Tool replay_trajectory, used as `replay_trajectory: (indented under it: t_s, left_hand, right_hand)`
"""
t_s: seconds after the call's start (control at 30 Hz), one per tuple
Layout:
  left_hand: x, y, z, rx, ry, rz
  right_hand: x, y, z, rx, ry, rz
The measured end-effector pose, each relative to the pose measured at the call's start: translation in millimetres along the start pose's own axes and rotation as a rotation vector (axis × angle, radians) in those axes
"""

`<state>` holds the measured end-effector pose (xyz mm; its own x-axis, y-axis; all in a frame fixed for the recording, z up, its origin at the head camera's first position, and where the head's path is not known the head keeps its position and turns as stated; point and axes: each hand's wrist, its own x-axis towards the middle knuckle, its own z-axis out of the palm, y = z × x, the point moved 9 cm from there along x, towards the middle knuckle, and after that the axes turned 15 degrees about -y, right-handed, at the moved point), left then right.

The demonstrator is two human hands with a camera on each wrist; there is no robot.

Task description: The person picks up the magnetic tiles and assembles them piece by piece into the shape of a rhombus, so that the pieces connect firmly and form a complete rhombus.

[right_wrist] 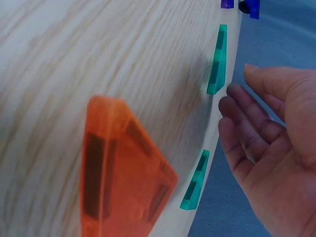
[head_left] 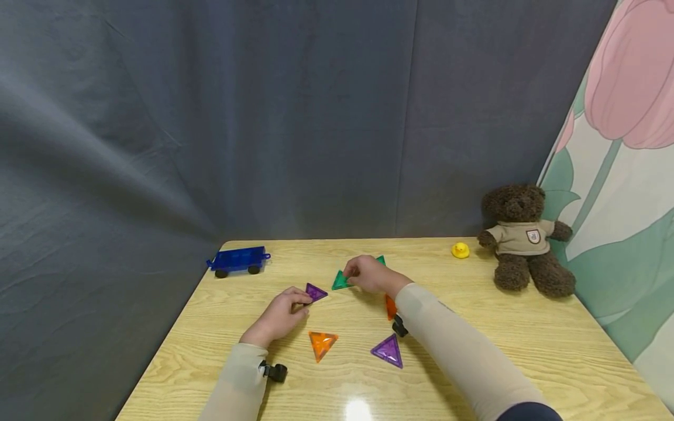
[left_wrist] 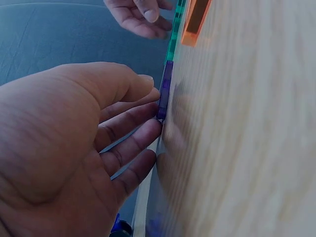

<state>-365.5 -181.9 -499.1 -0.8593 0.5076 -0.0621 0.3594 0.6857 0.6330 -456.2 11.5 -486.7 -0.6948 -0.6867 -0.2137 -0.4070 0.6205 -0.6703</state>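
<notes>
My left hand has its fingertips on a purple triangular magnetic tile lying flat on the table. In the left wrist view its fingers are loosely bent at that purple tile, seen edge-on. Over the edge of a green triangular tile is my right hand. The right wrist view shows its fingertips close beside this green tile, with a gap between thumb and fingers; whether they touch it I cannot tell. A second green tile lies partly hidden behind the right hand.
A red-orange tile is partly covered by the right forearm. Nearer lie an orange tile and another purple tile. A blue wheeled car base stands far left; a yellow duck and a teddy bear are far right.
</notes>
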Motion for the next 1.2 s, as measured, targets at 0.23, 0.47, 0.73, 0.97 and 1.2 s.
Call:
replay_trajectory:
  t_s: [0.23,0.47,0.73,0.97,1.2]
  left_hand:
    - [1.8,-1.5,2.8,-0.029,-0.002,0.005]
    - [2.6,-3.6,4.4,-0.043,-0.02,0.002]
    - [1.7,-6.7,4.5,-0.07,-0.028,-0.009]
    - [2.1,-10.5,4.9,-0.079,-0.025,-0.023]
    - [2.2,-12.2,5.2,-0.089,-0.021,-0.029]
  right_hand:
    - [7.1,4.5,0.5,0.014,0.021,0.03]
    - [8.4,-3.6,3.5,-0.007,-0.013,0.038]
    - [12.7,-6.0,5.9,-0.034,-0.05,0.026]
    - [17.7,-4.3,9.1,-0.072,-0.058,0.035]
    - [15.8,-0.7,5.7,-0.048,-0.029,0.058]
